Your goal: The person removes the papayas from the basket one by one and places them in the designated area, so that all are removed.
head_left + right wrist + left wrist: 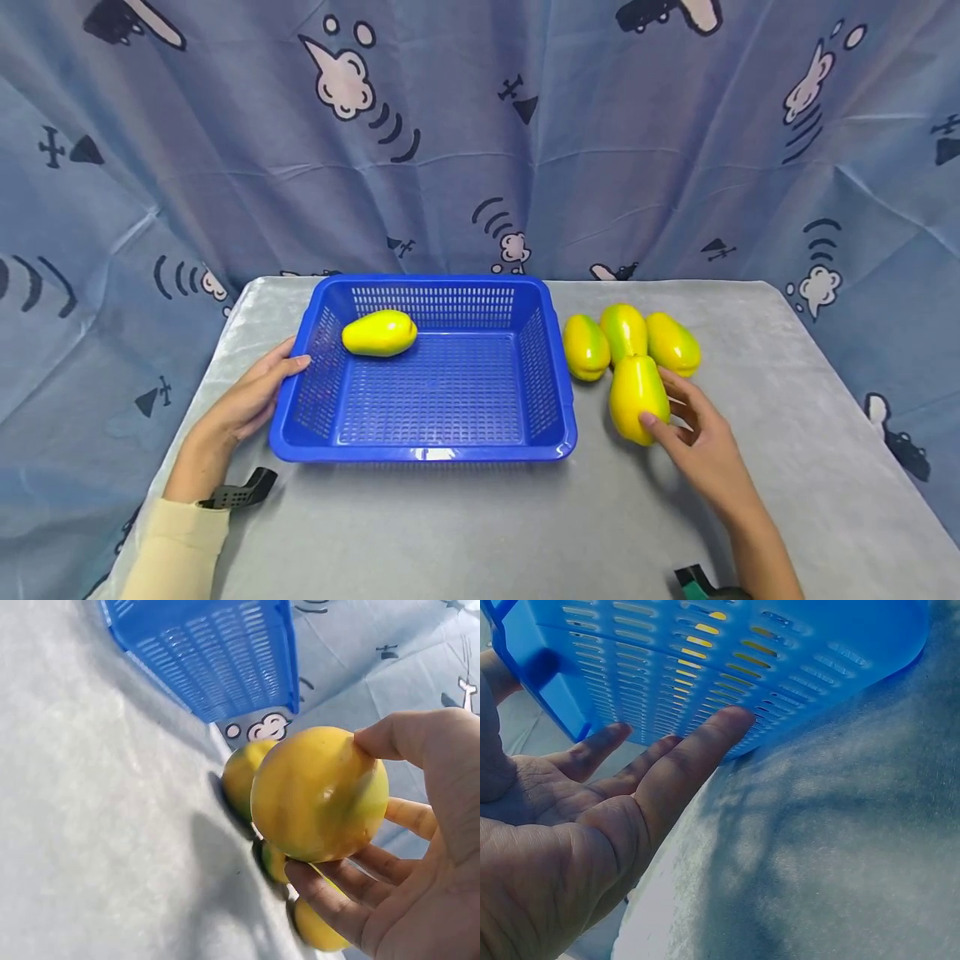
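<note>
A blue plastic basket (431, 454) with slotted walls stands on the table, one yellow papaya (379, 333) lying inside near its back left corner. My left hand (251, 392) grips the basket's left side, thumb over the rim; in the left wrist view its fingers (694, 765) lie along the outer wall. To the right of the basket, my right hand (697, 437) holds a yellow-green papaya (637, 400) between thumb and fingers. The right wrist view shows this papaya (319, 795) from its rounded end, with the thumb on one side and fingers on the other.
Just behind the held papaya lie three more, a left papaya (586, 347), a middle papaya (623, 329) and a right papaya (673, 343). A grey cloth covers the table (465, 533). Behind it hangs a blue patterned curtain (465, 175).
</note>
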### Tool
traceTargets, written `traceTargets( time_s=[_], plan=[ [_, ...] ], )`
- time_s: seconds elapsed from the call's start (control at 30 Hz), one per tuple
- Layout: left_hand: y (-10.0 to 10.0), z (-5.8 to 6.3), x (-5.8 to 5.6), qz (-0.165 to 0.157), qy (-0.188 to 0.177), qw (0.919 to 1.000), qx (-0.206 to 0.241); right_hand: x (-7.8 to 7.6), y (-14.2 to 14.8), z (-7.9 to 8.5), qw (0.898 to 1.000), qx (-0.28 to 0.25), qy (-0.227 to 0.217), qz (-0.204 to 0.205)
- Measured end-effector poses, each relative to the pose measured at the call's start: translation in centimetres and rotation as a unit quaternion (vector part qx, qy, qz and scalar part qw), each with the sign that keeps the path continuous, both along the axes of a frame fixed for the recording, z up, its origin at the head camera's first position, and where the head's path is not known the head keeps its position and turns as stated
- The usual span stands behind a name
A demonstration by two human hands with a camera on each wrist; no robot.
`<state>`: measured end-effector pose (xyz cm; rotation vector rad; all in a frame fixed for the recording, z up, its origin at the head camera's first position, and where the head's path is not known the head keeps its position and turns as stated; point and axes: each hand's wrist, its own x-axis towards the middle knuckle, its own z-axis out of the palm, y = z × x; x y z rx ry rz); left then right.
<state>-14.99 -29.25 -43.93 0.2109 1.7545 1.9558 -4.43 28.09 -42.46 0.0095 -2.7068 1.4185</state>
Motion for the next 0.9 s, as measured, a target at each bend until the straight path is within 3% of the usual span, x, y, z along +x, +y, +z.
traceTargets(
  time_s=[0.5,0.9],
  plan=[
    [-0.1,-0.2,0.0,0.004,0.002,1.0000,-0.009,-0.3,0.2,-1.6,0.998,0.028,-0.059,-0.026],
    [0.0,-0.3,-0.1,-0.009,0.008,0.9998,0.017,-0.3,-0.3,-2.0,0.997,0.033,-0.059,-0.033]
  ],
)
